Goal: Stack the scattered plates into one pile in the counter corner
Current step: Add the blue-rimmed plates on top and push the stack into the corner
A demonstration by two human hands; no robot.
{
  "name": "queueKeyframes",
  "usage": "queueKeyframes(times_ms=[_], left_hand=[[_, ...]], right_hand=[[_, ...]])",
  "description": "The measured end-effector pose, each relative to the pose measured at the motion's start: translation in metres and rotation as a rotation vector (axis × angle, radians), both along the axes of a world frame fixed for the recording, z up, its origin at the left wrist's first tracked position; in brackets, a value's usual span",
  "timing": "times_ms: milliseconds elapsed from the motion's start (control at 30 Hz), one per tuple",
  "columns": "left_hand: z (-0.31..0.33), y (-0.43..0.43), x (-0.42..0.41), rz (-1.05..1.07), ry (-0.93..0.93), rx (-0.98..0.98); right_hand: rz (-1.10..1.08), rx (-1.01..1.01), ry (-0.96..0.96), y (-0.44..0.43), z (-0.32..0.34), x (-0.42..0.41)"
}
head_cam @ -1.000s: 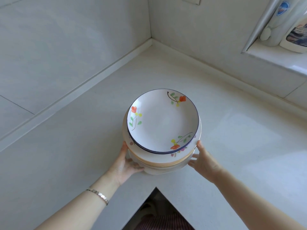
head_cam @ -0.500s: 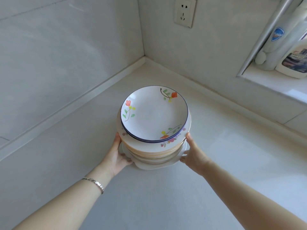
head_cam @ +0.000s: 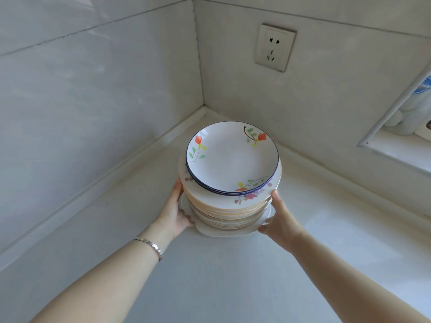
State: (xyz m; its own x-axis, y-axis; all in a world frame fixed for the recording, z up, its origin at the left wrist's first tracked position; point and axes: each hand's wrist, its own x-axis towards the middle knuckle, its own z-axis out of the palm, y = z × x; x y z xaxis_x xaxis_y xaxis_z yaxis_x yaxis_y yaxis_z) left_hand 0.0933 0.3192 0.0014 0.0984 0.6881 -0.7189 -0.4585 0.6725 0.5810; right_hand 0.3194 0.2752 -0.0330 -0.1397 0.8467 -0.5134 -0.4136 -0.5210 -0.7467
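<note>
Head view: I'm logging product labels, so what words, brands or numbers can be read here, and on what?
No text can be read.
Blue label on the bottle at the right edge: white marks, cut off and too blurred to read.
Wall socket: no lettering visible.
Top plate: painted flowers only.

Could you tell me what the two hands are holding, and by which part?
The left hand and right hand hold the pile of plates by its lower sides.
</note>
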Motion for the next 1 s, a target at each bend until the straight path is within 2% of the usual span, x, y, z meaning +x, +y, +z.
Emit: queueKeyframes(times_ms=[133, 267, 333, 467, 600, 1000], left_hand=[[-0.006, 0.024, -0.003, 0.033, -0.022, 0.008], [-0.030, 0.022, -0.005, 0.167, 0.067, -0.080], [-0.050, 0.015, -0.001, 0.141, 0.147, -0.148], [-0.074, 0.007, 0.023, -0.057, 0.265, -0.197], [-0.080, 0.009, 0.032, 0.000, 0.321, -0.155], [-0.088, 0.051, 0.011, -0.028, 0.414, -0.085]], right_hand=[[-0.052, -0.014, -0.001, 0.023, 0.000, -0.004], [-0.248, -0.240, -0.037, 0.036, -0.017, 0.005], [-0.311, -0.304, -0.149, 0.040, -0.027, 0.007], [-0.219, -0.366, -0.398, 0.053, -0.035, 0.004], [-0.218, -0.335, -0.531, 0.058, -0.040, 0.004], [-0.267, -0.334, -0.468, 0.085, -0.041, -0.013]])
